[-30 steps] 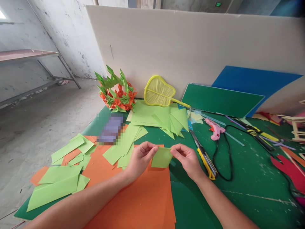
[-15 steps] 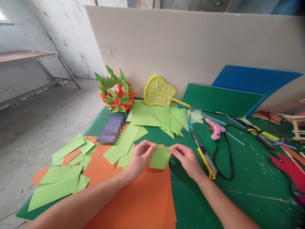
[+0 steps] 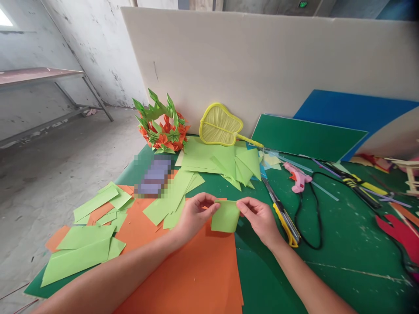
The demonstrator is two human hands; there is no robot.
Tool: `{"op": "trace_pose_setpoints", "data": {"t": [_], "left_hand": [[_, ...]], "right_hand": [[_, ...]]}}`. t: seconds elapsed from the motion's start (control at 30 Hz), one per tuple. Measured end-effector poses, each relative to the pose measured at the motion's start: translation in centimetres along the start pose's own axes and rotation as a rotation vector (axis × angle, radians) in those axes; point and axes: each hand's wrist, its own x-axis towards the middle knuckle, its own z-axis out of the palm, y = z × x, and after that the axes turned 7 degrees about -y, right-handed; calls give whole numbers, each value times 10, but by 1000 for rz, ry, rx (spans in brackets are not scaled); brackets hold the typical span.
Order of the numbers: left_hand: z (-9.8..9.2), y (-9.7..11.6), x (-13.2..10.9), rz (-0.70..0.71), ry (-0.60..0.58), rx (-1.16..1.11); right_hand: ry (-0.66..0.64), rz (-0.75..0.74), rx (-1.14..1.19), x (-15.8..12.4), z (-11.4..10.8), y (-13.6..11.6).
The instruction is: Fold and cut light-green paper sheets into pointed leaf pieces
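A small light-green piece of paper (image 3: 225,217) is held up between both hands, over the far right edge of the orange paper sheets (image 3: 183,270). My left hand (image 3: 195,214) pinches its upper left corner between thumb and fingers. At the upper right corner, my right hand (image 3: 258,216) grips it the same way. Loose green paper strips (image 3: 168,198) lie just beyond my left hand. To the right of my right hand rests a yellow utility knife (image 3: 284,220) with its blade out.
Cut green pieces (image 3: 78,257) are scattered at the left. Behind them stand a folded-paper ring (image 3: 163,131) in green and orange and a yellow fan (image 3: 221,126). A pink glue gun (image 3: 297,178) with a black cord, pliers (image 3: 360,187) and red scraps (image 3: 397,233) lie to the right.
Both hands and the green paper have shifted slightly to the right. The view has also moved a little; both pinches stay the same.
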Motion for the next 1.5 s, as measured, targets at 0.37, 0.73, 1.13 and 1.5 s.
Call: {"op": "trace_pose_setpoints", "data": {"t": [0.37, 0.73, 1.13, 1.5], "left_hand": [[1, 2, -2, 16, -45, -27], [1, 7, -4, -23, -92, 33], [5, 12, -6, 39, -102, 112], [-26, 12, 18, -10, 305, -167]], "right_hand": [[-115, 32, 4, -1, 2, -1], [-126, -85, -150, -5, 2, -7], [-166, -106, -214, -6, 18, -10], [-198, -80, -222, -7, 10, -8]]}}
